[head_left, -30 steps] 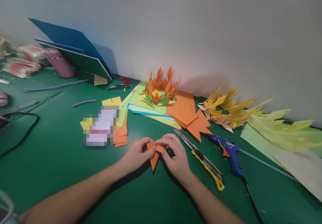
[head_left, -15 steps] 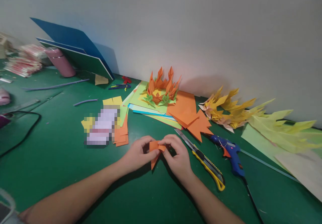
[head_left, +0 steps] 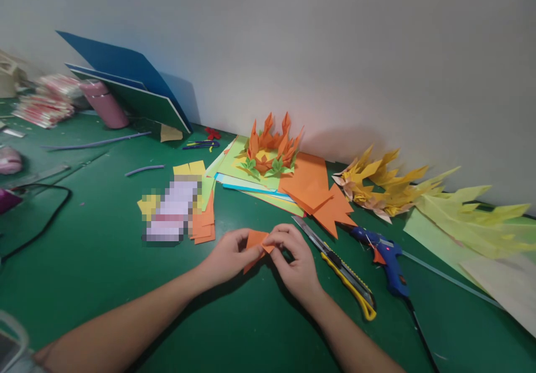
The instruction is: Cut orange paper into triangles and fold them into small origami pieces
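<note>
A small folded piece of orange paper (head_left: 256, 241) is held between both hands above the green table (head_left: 255, 328). My left hand (head_left: 228, 256) pinches its left side, thumb in front. On its right edge, the fingertips of my right hand (head_left: 295, 261) are closed around a fold. Part of the paper is hidden by the fingers. A yellow utility knife (head_left: 341, 269) lies with its blade out, just right of my right hand. Orange paper squares (head_left: 205, 228) lie beyond my left hand, near a pixelated pale object (head_left: 171, 211).
A blue glue gun (head_left: 387, 261) with a cord lies at the right. Behind stand an orange paper flower ring (head_left: 274, 144), coloured sheets (head_left: 307, 172), and yellow folded paper pieces (head_left: 377, 180). A pink bottle (head_left: 104, 105) and blue boards (head_left: 121, 66) lean at the back left.
The orange paper has turned in my fingers, so its lower point now slants left instead of hanging down. Both hands stay in nearly the same place.
</note>
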Action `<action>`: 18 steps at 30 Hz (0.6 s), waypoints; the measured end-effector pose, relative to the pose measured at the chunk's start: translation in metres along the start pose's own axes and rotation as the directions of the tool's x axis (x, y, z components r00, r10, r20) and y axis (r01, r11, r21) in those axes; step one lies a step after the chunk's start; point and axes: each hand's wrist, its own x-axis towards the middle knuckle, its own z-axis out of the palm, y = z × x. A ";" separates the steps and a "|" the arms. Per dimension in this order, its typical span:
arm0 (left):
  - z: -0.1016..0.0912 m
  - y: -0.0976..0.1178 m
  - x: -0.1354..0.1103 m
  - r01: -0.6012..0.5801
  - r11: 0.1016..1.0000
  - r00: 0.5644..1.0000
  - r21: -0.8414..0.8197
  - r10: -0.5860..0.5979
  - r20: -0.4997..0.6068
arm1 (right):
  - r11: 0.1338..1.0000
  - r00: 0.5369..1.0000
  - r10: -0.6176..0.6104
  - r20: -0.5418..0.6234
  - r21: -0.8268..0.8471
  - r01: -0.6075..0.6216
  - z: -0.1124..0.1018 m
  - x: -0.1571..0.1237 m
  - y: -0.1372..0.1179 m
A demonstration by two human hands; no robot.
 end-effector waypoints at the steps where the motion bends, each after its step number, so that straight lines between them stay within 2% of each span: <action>1: 0.000 0.001 0.000 0.013 1.000 1.000 -0.025 -0.013 0.017 | 1.000 1.000 0.003 0.004 0.004 -0.003 0.000 0.000 0.000; 5: 0.000 0.001 -0.001 0.051 0.995 0.998 -0.090 -0.048 0.034 | 1.000 1.000 0.017 0.018 0.014 -0.017 -0.001 0.000 0.001; 13: 0.001 0.001 -0.001 0.036 0.995 0.999 -0.093 -0.032 0.043 | 0.999 0.999 0.024 0.022 0.044 -0.025 -0.001 -0.001 0.003; 18: 0.000 0.001 -0.001 0.067 0.989 0.996 -0.135 -0.058 0.064 | 0.999 0.999 0.034 0.024 0.034 -0.035 0.000 -0.002 0.003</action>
